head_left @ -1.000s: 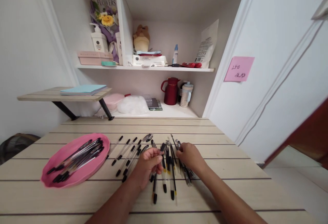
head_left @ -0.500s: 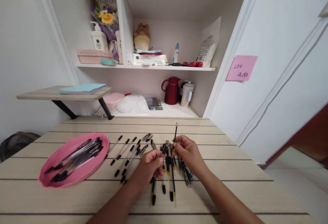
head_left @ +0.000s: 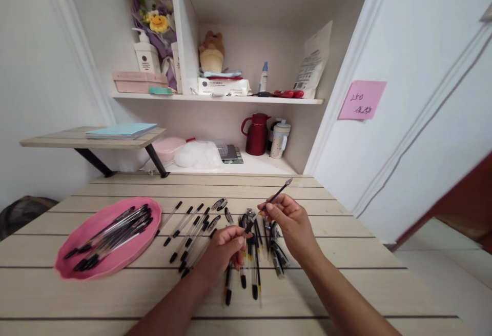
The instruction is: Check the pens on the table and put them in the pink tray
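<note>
My right hand [head_left: 288, 218] pinches a dark ink refill [head_left: 277, 194] with its metal tip pointing up and to the right. The refill's tail end is close to the mouth of a pen barrel [head_left: 249, 226] gripped in my left hand [head_left: 226, 249]; whether the tail is inside, I cannot tell. Below the hands lie loose refills [head_left: 259, 269] with yellowish ends and several clear barrels with black plugs. Black pen caps [head_left: 277, 264] are heaped beneath my right hand. Left of my left hand, more clear barrels [head_left: 191, 238] lie slanted on the table.
A pink scalloped tray [head_left: 148, 249] at the left holds several pens [head_left: 115, 233]. Loose caps [head_left: 220, 203] lie behind the barrels. A small raised stand [head_left: 57, 138] carries blue papers. On the back shelf are a red jug [head_left: 257, 136] and a light cup [head_left: 280, 140].
The refill in my right hand has tilted from nearly upright to slanting right, its tail now towards the barrel in my left hand. The view has shifted slightly.
</note>
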Action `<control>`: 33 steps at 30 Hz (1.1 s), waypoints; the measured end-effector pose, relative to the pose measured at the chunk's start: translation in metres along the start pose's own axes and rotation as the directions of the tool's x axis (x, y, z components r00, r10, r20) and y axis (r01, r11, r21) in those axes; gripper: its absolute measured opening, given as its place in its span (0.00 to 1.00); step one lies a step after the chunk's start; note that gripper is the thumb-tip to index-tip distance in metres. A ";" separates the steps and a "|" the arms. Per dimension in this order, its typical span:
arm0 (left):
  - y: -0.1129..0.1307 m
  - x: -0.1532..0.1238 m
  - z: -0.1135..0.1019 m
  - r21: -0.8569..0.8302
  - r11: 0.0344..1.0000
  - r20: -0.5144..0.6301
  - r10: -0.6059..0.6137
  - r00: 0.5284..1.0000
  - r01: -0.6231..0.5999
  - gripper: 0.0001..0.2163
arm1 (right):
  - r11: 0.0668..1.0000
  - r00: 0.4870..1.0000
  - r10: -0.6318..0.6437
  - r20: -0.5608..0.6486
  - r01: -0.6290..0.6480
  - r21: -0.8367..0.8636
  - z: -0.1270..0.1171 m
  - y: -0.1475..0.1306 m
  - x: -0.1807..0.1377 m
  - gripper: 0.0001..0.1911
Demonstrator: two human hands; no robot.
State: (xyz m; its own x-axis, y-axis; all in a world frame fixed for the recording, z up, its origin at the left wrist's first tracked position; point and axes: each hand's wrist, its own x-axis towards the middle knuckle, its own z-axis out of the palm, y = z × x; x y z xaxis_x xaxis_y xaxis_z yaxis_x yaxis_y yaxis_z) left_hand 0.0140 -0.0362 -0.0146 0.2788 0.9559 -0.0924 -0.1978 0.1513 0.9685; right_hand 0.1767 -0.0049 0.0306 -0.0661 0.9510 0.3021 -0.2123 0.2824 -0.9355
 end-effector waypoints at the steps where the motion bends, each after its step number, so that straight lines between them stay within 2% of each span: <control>1: 0.000 0.000 0.000 0.001 1.000 -0.003 0.001 1.000 -0.001 0.11 | 1.000 1.000 0.007 0.001 -0.007 0.001 0.000 0.000 0.000 0.10; 14: 0.000 0.001 0.000 0.030 1.000 -0.039 0.007 0.999 -0.006 0.11 | 1.000 1.000 0.020 0.012 -0.019 -0.023 0.001 -0.001 -0.002 0.09; 21: 0.003 -0.002 0.004 0.053 0.997 -0.059 0.058 0.997 -0.055 0.12 | 1.000 0.998 -0.027 -0.050 0.026 -0.013 0.000 -0.001 -0.001 0.08; 33: 0.003 -0.002 0.006 0.071 0.994 -0.072 0.086 0.994 -0.081 0.13 | 0.998 0.998 0.033 0.047 -0.030 -0.052 0.008 0.009 -0.005 0.09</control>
State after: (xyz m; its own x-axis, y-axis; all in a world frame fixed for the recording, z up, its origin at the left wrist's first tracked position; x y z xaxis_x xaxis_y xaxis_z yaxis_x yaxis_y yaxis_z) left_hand 0.0181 -0.0390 -0.0106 0.1922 0.9810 -0.0255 -0.1520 0.0555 0.9868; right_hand 0.1675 -0.0081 0.0223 -0.1188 0.9527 0.2796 -0.1592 0.2597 -0.9525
